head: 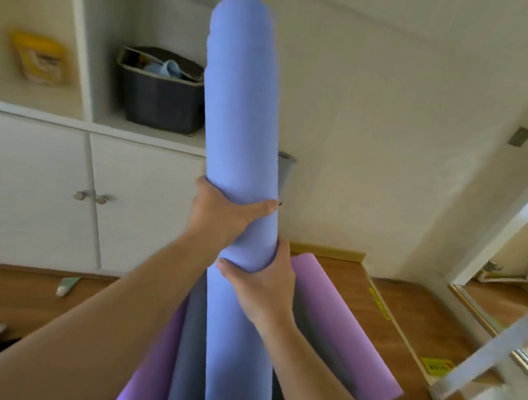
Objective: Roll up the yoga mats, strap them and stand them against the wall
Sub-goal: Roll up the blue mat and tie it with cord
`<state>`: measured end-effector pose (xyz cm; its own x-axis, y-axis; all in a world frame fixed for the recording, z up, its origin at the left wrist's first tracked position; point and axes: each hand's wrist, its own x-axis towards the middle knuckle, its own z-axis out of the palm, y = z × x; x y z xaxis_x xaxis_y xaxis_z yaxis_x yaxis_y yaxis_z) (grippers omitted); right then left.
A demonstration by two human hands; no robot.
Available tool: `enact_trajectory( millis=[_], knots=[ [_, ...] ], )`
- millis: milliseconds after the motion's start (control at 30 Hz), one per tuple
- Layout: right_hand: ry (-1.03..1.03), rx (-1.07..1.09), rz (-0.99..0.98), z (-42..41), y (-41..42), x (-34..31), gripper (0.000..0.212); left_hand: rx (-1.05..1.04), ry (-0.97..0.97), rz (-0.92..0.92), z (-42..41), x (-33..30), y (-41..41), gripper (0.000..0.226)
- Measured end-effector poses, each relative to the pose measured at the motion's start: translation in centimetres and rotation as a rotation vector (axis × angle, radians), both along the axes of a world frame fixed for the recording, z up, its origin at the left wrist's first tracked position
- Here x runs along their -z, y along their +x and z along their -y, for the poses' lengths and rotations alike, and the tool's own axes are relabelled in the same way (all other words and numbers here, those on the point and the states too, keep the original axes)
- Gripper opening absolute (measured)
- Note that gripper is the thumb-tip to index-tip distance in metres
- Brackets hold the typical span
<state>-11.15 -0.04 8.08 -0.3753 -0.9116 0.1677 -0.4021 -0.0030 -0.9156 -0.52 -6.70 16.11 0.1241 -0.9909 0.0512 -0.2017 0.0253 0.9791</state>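
Note:
A rolled blue yoga mat [241,104] stands almost upright in the middle of the head view, its top end near the shelf. My left hand [221,215] grips its middle from the left, thumb across the front. Just below, my right hand [259,287] grips it from the right with fingers curled round the roll. A purple mat [341,327] lies rolled on the floor to the right, and a grey-blue mat [188,350] lies beside the blue roll's lower part. Another grey roll [285,170] stands against the wall behind. No strap on the blue mat is visible.
A white cabinet [70,186] with knobbed doors fills the left; a dark bin [160,99] sits in its open shelf. A cream wall [370,129] is behind. A mirror with a metal frame [498,310] stands at right. Small items lie on the wooden floor [31,293].

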Motion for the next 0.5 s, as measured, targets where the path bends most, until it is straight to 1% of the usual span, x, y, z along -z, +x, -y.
enact_trajectory(
  millis=[100, 167, 233, 300, 400, 500],
  knots=[
    [-0.008, -0.152, 0.089, 1.4, 3.0, 0.7, 0.084, -0.016, -0.080, 0.073, 0.5, -0.1, 3.6, 0.105],
    [0.063, -0.301, 0.119, 2.5, 4.6, 0.8, 0.092, -0.051, -0.125, 0.099, 0.6, 0.9, 6.2, 0.101],
    [0.166, -0.464, 0.170, 3.8, 5.5, 0.7, 0.085, -0.086, -0.166, 0.081, 0.4, 2.1, 9.0, 0.101],
    [0.206, -0.543, 0.198, 5.0, 6.5, 0.5, 0.078, -0.102, -0.184, 0.045, 0.0, 3.7, 11.9, 0.102],
    [0.107, -0.559, 0.234, 6.2, 8.6, -0.9, 0.066, -0.112, -0.190, -0.014, -0.7, 6.3, 15.5, 0.109],
    [0.069, -0.662, 0.291, 6.7, 11.4, -2.3, 0.050, -0.131, -0.156, -0.038, -1.7, 9.3, 18.4, 0.112]
  ],
)
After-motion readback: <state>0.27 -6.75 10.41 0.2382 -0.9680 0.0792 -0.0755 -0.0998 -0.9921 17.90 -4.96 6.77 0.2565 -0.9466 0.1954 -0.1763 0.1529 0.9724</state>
